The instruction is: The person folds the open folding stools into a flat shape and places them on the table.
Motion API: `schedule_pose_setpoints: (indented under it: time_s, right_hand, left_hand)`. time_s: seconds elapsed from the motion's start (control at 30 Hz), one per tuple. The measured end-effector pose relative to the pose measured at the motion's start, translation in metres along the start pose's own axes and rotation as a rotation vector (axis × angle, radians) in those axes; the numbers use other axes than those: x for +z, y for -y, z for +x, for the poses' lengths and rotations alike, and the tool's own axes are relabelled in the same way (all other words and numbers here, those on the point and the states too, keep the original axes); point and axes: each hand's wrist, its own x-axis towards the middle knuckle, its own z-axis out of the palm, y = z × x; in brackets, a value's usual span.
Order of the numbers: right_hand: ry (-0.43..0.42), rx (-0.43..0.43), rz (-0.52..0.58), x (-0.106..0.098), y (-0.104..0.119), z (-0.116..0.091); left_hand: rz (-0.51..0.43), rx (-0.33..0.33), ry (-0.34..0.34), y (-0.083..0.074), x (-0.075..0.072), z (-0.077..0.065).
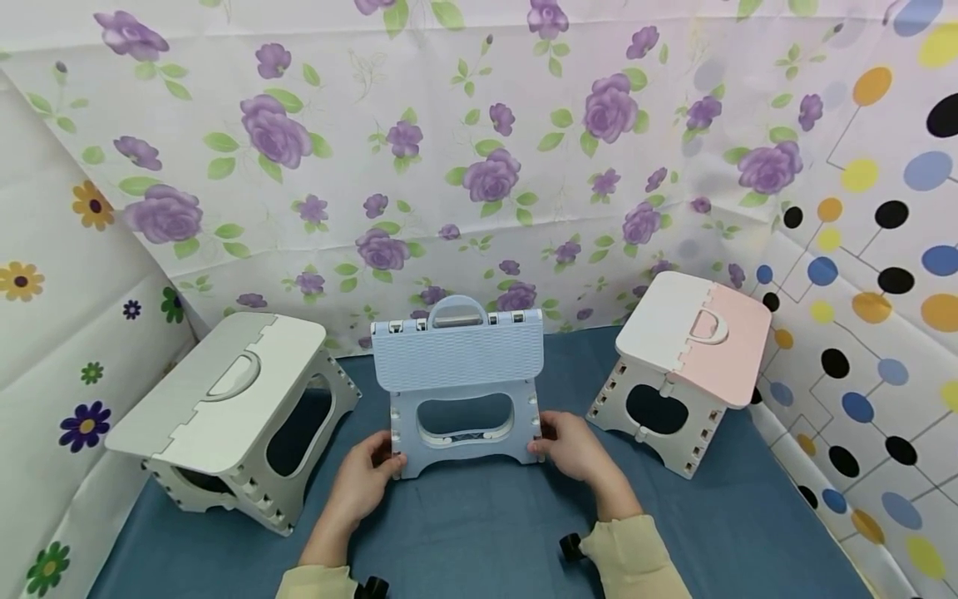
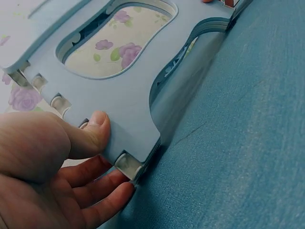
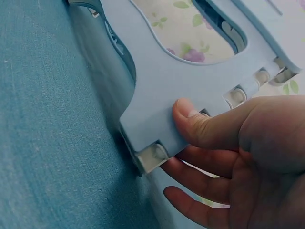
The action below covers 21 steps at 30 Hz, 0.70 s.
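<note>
A light blue folding step stool (image 1: 458,358), folded nearly flat, stands upright in the middle of the cloth with its carry handle on top. My left hand (image 1: 364,476) grips its lower left side edge, thumb on the front panel and fingers behind. On the opposite side my right hand (image 1: 572,445) holds the lower right edge the same way. In the left wrist view the thumb (image 2: 97,131) presses near the leg's lower corner. The right wrist view shows the other thumb (image 3: 188,119) on the panel beside the hinge slots.
An unfolded grey and white stool (image 1: 224,391) stands at the left, and an unfolded white and pink stool (image 1: 684,349) at the right. Blue cloth (image 1: 464,532) covers the table. Behind hangs a flowered curtain (image 1: 449,100), with a dotted sheet (image 1: 883,333) along the right.
</note>
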Motion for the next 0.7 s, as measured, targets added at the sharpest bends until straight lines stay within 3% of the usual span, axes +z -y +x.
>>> schedule_pose_setpoints:
  time_s: [0.7]
  right_hand:
    - [0.068, 0.063, -0.074, -0.0069, 0.0009, -0.0043]
  left_hand:
    - [0.056, -0.034, 0.077, 0.0009, -0.0006, -0.0027]
